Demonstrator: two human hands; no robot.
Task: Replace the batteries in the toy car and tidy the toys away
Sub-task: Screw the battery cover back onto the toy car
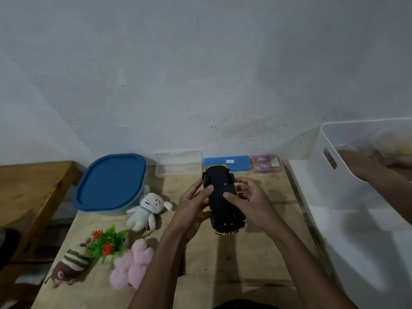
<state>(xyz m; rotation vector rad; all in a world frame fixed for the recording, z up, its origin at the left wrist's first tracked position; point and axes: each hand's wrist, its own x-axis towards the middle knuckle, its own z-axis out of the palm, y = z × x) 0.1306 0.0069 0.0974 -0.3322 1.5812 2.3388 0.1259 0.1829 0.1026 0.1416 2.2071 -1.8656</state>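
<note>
Head view: car upside down, held over worktop middle, toward back edge. Left hand and right hand both grip it, thumbs on underside. Brace with left, work battery cover loose with right thumb, gently.

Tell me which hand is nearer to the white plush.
Left. The left hand holds the car just right of the white plush; the right hand holds the car's far side, farther away.

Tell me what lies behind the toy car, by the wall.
A flat blue case lies there. The toy car covers its lower left corner, so that part cannot be seen.
</note>
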